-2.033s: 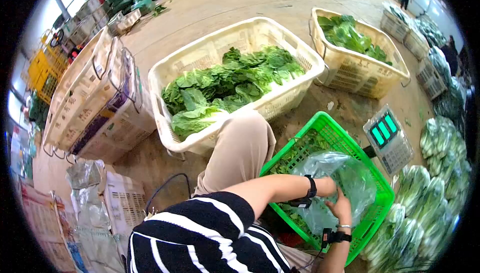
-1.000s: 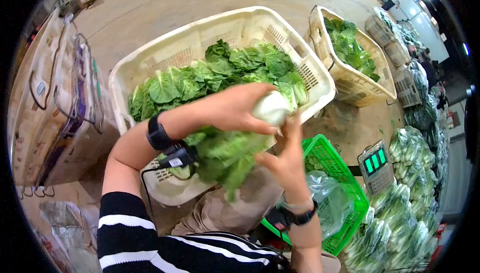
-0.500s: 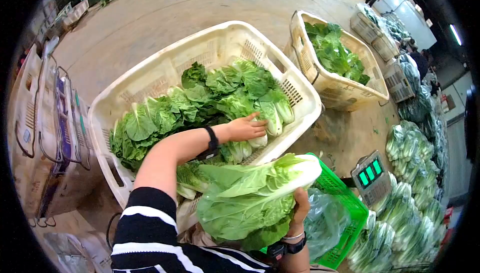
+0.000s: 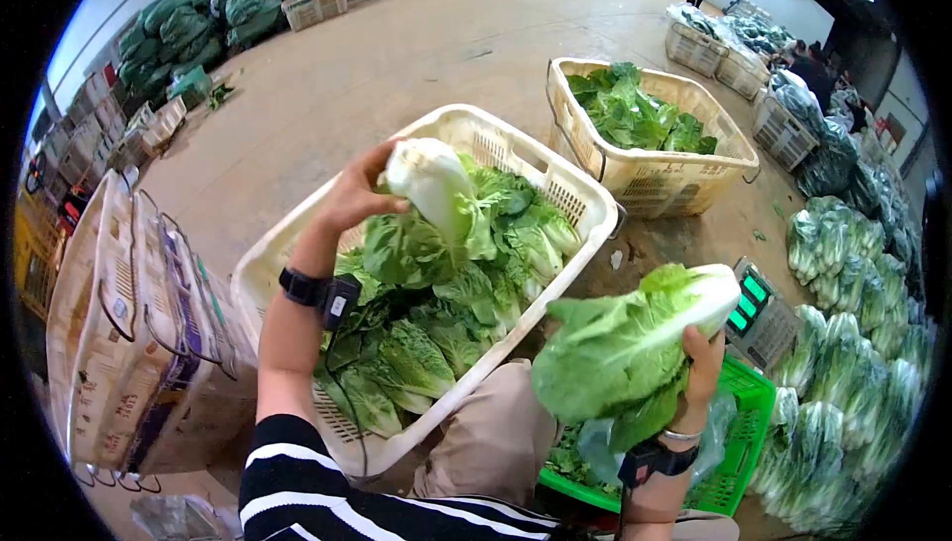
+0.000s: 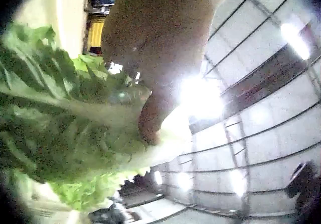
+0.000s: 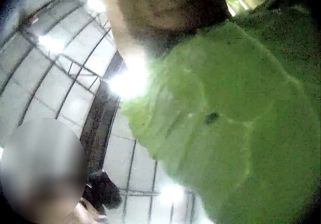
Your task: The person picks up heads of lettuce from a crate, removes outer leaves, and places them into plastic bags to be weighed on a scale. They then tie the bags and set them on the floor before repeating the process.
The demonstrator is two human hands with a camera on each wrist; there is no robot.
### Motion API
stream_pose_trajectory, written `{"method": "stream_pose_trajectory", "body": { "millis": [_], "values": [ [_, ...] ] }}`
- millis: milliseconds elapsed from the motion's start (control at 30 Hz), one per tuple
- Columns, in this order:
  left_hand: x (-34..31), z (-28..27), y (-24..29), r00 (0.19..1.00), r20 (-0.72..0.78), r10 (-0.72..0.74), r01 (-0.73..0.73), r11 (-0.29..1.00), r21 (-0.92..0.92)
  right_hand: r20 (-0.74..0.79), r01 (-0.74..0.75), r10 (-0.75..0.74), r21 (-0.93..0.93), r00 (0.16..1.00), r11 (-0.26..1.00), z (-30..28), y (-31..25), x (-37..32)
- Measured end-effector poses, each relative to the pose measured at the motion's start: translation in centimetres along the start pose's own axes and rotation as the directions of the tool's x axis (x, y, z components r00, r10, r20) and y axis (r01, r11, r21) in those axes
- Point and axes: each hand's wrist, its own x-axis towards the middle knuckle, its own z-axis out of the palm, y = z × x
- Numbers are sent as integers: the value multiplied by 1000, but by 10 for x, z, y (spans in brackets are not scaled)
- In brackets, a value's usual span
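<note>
My left hand grips a leafy cabbage near its white base, above the leafy heads in the large cream crate. In the left wrist view that hand has a finger curled on the pale stem of the cabbage. On the right, my right hand holds a second cabbage from beneath its white base, over the green basket. A broad green leaf fills much of the right wrist view, partly covering my right hand.
A scale with a lit display stands beside the green basket, which holds clear plastic. Bagged greens lie at the right. Another cream crate of greens is behind, and stacked crates stand at the left.
My left hand has gone from touching a cabbage base in the crate to holding a cabbage up, further left. My right hand has moved right with its cabbage, closer to the scale.
</note>
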Motion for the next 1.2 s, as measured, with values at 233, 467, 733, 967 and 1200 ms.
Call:
{"method": "stream_pose_trajectory", "body": {
  "millis": [233,467,733,967,1200],
  "values": [
    [-1,53,113,970,215,117,27,823,-568,250,413,-435,-848,865,333,51,-33,-10],
    [-19,204,127,710,703,44,620,435,-653,275,369,-257,-530,926,764,3,-17,-30],
    [-55,316,114,575,800,-171,727,556,-403,-25,-7,4,-158,1000,987,-115,-13,-87],
    [-76,376,122,577,751,-322,354,927,125,-37,33,-43,-244,998,969,-154,16,-139],
    [-53,423,118,596,632,-495,-413,485,770,-98,-135,264,663,960,736,-192,161,-134]
  ]
}}
